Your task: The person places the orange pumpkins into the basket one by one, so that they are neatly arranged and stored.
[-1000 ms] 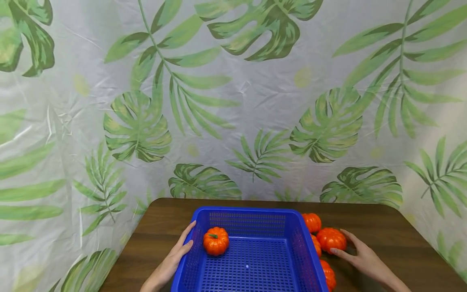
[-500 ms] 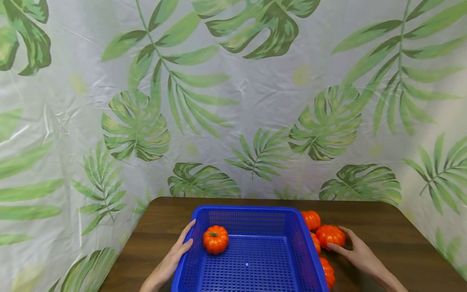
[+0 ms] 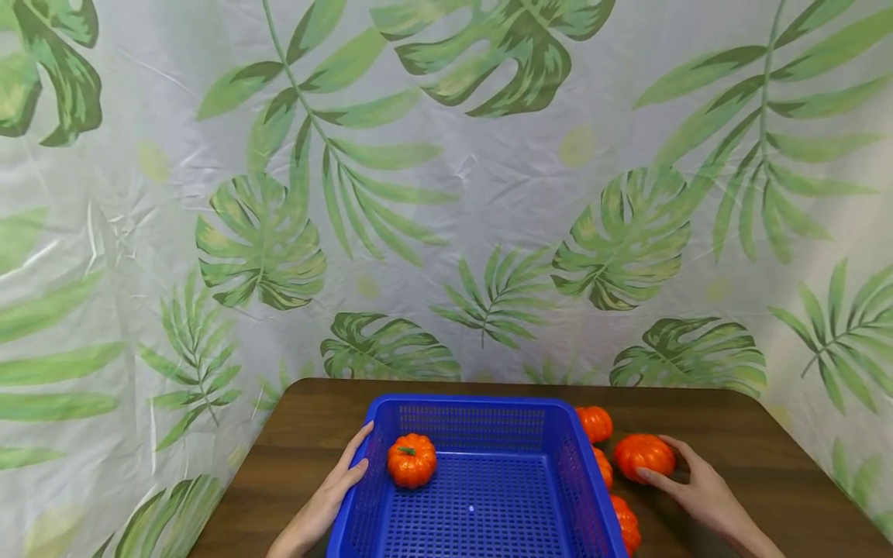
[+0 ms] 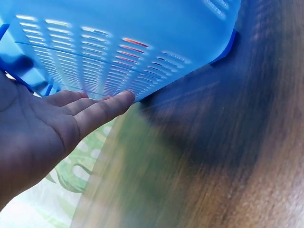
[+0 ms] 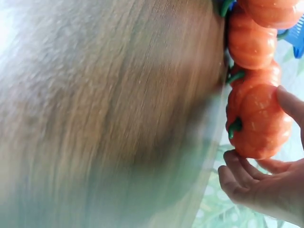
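Observation:
A small orange toy pumpkin (image 3: 643, 457) is between the thumb and fingers of my right hand (image 3: 701, 492), low over the table on the right. The right wrist view shows the held pumpkin (image 5: 259, 123) with its green stem, fingertips on one side and thumb on the other. My left hand (image 3: 324, 494) touches the left side of a blue plastic basket (image 3: 470, 400). In the left wrist view its fingers (image 4: 107, 113) lie nearly straight along the slotted outer wall. Inside the basket, at the left, sits one pumpkin (image 3: 412, 461) with a green stem.
Three more pumpkins line the basket's right side: a far one (image 3: 595, 424), a middle one (image 3: 603, 468) partly hidden by the rim, and a near one (image 3: 627, 525). The dark wooden table (image 3: 739, 434) ends before a leaf-patterned curtain (image 3: 502, 194).
My right hand has closed in on its pumpkin and drawn it slightly right, away from the others. The left hand and basket stay in place.

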Demonstrator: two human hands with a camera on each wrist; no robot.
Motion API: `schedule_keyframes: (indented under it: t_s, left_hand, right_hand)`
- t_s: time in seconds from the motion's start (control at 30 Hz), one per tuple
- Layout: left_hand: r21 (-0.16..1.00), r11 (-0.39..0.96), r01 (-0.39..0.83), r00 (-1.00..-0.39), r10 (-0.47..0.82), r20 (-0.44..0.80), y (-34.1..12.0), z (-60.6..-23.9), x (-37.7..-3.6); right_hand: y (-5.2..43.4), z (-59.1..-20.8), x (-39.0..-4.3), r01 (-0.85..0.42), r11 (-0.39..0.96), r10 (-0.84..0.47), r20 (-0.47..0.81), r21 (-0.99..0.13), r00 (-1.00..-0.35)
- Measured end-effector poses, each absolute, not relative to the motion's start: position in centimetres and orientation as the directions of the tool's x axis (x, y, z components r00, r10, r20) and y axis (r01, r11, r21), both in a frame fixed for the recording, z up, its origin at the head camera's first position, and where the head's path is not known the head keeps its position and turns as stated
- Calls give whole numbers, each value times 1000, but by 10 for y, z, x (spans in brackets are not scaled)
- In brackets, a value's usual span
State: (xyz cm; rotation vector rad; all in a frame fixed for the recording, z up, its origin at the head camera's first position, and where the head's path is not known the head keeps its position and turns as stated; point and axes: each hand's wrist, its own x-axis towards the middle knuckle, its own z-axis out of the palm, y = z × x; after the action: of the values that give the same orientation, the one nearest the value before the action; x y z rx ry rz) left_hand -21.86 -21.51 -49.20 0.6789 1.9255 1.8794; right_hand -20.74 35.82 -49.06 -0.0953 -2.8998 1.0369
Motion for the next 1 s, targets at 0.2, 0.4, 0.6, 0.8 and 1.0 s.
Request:
schedule_keyframes:
  t_s: [0.2,0.4,0.6,0.8,1.0]
  left_hand:
    - [997,4,81,-819,570,64,-215,-492,-219]
    - [997,-12,81,-808,585,73,-214,-492,-217]
    - [996,-23,87,-806,586,84,-213,-491,-218]
    - [996,-19,85,-806,587,80,-214,-491,-218]
    - [996,-29,89,-800,594,89,-215,-491,-219]
  right_hand:
    - [366,-488,-202,100,791,121,-7,-603,-993]
    - [372,-489,-197,56,823,105,54,-565,-993]
    - [372,-491,-198,-8,867,76,148,-499,-986]
    - [367,-492,-200,-43,876,51,181,-480,-982]
    - [364,-495,-199,-72,868,19,177,-492,-984]
